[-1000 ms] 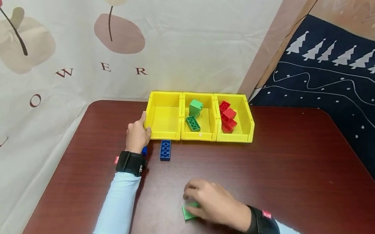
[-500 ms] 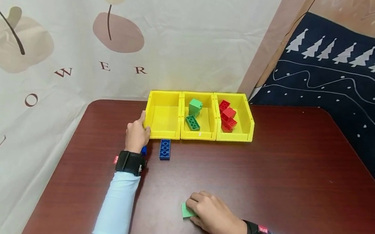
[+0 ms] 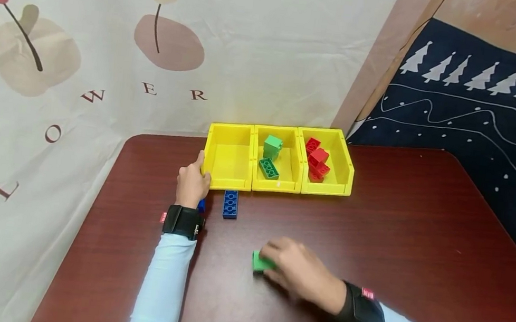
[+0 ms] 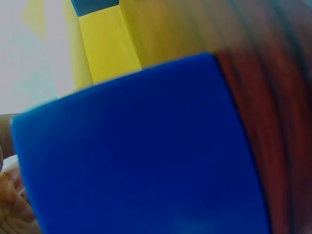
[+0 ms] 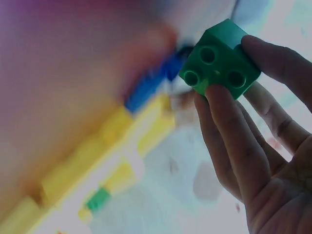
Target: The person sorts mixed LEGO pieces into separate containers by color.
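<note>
My right hand (image 3: 300, 272) pinches a green toy brick (image 3: 260, 263) between fingers and thumb, just above the table. Up close in the right wrist view, the same green brick (image 5: 219, 68) shows its round studs. My left hand (image 3: 192, 185) rests at the left side of the left yellow bin (image 3: 226, 184), index finger straight along its wall. One blue brick (image 3: 201, 205) lies partly hidden beside the left wrist; a large blue face (image 4: 141, 151) fills much of the left wrist view. Another blue brick (image 3: 230, 204) lies before the left bin.
Three yellow bins stand in a row at the table's (image 3: 398, 230) back. Nothing shows in the left one; the middle bin (image 3: 283, 187) has green bricks (image 3: 269, 168), the right bin (image 3: 343, 189) red bricks (image 3: 319, 156). A printed cloth (image 3: 271, 45) hangs behind.
My right hand has gripped the green brick and moved it forward, up off the table. The left hand has stayed at the bin.
</note>
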`<state>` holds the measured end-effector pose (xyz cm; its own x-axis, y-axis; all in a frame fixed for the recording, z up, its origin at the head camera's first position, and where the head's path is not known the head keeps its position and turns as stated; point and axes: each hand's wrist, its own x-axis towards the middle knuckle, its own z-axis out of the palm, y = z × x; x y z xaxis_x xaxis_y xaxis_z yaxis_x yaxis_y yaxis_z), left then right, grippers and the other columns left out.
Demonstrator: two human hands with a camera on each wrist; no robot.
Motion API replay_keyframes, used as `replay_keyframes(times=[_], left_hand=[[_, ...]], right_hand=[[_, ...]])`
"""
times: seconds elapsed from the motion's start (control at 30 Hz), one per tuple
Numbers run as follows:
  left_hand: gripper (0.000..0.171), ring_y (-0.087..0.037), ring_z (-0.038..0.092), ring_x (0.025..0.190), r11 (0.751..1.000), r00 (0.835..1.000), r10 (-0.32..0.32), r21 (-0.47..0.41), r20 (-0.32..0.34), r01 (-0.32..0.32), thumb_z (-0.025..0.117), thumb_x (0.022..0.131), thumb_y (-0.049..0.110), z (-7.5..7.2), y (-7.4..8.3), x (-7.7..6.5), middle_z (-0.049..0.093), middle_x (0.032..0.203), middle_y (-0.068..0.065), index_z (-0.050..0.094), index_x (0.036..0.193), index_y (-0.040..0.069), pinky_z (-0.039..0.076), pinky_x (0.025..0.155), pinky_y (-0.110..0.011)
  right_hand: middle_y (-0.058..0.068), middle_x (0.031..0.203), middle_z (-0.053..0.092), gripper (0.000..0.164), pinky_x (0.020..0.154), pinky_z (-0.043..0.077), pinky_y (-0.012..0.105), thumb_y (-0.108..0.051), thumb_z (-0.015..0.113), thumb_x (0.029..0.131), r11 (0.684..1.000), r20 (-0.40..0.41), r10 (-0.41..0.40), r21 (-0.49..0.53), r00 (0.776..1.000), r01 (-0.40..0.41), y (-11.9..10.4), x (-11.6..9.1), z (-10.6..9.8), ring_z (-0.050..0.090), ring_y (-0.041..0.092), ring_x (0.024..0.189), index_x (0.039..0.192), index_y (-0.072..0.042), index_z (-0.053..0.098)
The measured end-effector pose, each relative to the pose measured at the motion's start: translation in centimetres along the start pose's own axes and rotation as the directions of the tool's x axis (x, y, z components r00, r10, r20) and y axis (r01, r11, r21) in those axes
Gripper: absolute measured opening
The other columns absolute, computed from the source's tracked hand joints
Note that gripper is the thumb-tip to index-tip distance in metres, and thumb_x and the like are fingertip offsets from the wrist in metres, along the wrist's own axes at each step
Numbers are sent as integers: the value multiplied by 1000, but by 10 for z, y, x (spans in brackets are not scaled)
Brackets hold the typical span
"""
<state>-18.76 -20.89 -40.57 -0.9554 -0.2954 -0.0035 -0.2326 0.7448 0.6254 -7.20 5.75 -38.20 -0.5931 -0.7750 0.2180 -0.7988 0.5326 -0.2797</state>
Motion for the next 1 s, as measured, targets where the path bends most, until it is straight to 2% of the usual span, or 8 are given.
replay_keyframes(times=[0.1,0.23,0.37,0.5,0.57,0.73,1.0], left_hand=[[63,-38,62,85,1000,1000,8,-2,-10,-8,57,99,16,-1,0,0,61,123,-26,28,155,16,58,80,-43],[64,-37,62,83,1000,1000,0,2,-10,0,58,99,16,-3,0,-1,61,120,-26,28,155,16,58,81,-42],[65,-37,60,90,1000,1000,-10,6,0,10,56,100,18,-3,-1,-1,58,129,-26,24,156,18,56,90,-44],[65,-37,61,90,1000,1000,-7,3,5,7,57,100,18,0,-1,-1,58,129,-25,23,156,19,57,90,-43],[65,-37,62,89,1000,1000,-4,0,4,4,57,100,18,1,0,-1,59,128,-24,24,156,19,57,88,-42],[66,-35,61,90,1000,1000,-21,-11,10,21,57,100,18,1,1,-1,57,132,-23,23,156,20,56,93,-41],[67,-36,61,94,999,999,-32,-9,18,32,58,99,18,-2,2,-1,56,136,-22,23,156,20,55,94,-41]], right_hand=[[4,89,68,26,71,59,23,-14,86,74,999,-111,38,-7,993,-39,17,24,-21,66,14,81,95,-8,71],[9,89,69,26,70,59,27,-13,85,75,989,-155,149,20,977,-147,45,61,-43,66,20,79,95,-5,70],[11,93,68,25,73,59,32,-17,82,80,954,-90,298,43,950,-296,72,97,-52,62,24,82,97,-5,69],[13,100,68,26,78,59,34,-20,80,83,901,4,433,13,901,-433,92,127,-52,60,26,87,101,-6,68],[14,102,67,26,78,59,35,-19,78,84,880,43,475,-2,879,-476,100,140,-50,60,27,87,104,-5,67],[14,104,67,23,80,58,35,-15,75,87,847,91,532,-23,842,-532,116,159,-42,61,28,90,105,-4,66],[14,98,66,19,78,58,36,-14,76,85,833,106,550,-8,828,-552,130,165,-22,59,28,88,99,-3,68]])
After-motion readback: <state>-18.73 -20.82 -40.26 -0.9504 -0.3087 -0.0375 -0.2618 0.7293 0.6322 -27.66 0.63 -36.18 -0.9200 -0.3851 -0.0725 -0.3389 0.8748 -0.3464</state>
